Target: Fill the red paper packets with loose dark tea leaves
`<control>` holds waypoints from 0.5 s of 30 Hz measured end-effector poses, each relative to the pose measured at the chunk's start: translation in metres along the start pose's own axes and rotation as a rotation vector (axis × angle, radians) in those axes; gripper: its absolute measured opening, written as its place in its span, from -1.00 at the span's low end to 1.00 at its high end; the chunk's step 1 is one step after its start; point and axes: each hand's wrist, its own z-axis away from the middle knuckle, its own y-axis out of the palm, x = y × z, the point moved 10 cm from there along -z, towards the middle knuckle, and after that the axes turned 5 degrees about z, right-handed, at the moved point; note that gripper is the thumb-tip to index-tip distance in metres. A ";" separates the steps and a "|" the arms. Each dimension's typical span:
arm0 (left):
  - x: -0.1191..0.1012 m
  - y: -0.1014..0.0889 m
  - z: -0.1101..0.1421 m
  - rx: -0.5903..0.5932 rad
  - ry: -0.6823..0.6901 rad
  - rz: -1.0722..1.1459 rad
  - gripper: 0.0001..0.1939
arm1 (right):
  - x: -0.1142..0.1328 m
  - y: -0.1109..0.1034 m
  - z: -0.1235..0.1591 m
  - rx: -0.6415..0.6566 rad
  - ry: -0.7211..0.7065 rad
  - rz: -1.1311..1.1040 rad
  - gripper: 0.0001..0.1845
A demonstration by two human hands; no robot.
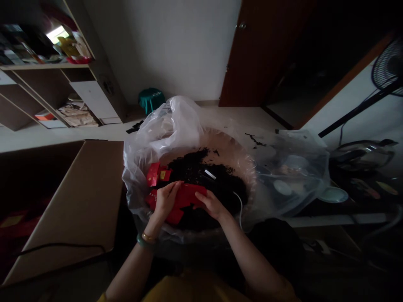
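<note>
Both my hands are closed on a flat red packet (pixel 190 195), which I hold above a wide round container lined with clear plastic (pixel 231 144). My left hand (pixel 166 200) pinches its left end, thumb on top. At the right end, my right hand (pixel 213 204) grips it between thumb and fingers. Loose black material (pixel 190 161), perhaps dried leaves, covers much of the container's bottom. More red packets (pixel 153 174) lie to the left, one with a gold patch. Behind my right hand a dark object with a white strip (pixel 210 174) rests on the black material, near a white cord (pixel 241 205).
An open cardboard box (pixel 75 197) stands at the left with red items inside. Right of the container, clear plastic (pixel 299 167) drapes over dishes on a low table. A teal-covered stool or bin (pixel 151 100), a fan (pixel 390 67) and a shelf unit (pixel 94 98) stand farther off.
</note>
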 end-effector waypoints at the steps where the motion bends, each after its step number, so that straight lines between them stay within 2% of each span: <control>1: 0.000 0.002 -0.001 0.026 0.006 -0.003 -0.59 | -0.002 0.002 0.001 0.022 0.022 -0.012 -0.53; 5: 0.001 0.009 -0.003 0.111 0.008 -0.057 -0.58 | 0.000 0.009 0.007 0.077 0.018 -0.100 -0.50; 7: -0.002 0.007 -0.004 0.105 0.041 -0.142 -0.59 | 0.003 0.012 0.008 0.109 0.002 -0.111 -0.48; 9: -0.017 0.004 -0.001 0.052 0.169 -0.276 -0.58 | 0.005 0.014 0.007 0.139 -0.017 -0.064 -0.45; 10: -0.027 0.006 0.003 0.040 0.264 -0.357 -0.51 | 0.005 0.013 0.006 0.146 -0.028 -0.024 -0.43; 11: -0.037 0.012 0.009 0.054 0.365 -0.443 -0.40 | 0.005 0.011 0.005 0.145 -0.038 0.019 -0.41; 13: -0.047 0.035 0.023 0.173 0.525 -0.601 -0.27 | 0.003 0.006 0.002 0.119 -0.054 0.089 -0.37; 15: -0.042 0.057 0.035 0.309 0.579 -0.700 -0.31 | 0.000 0.002 -0.001 0.090 -0.070 0.133 -0.33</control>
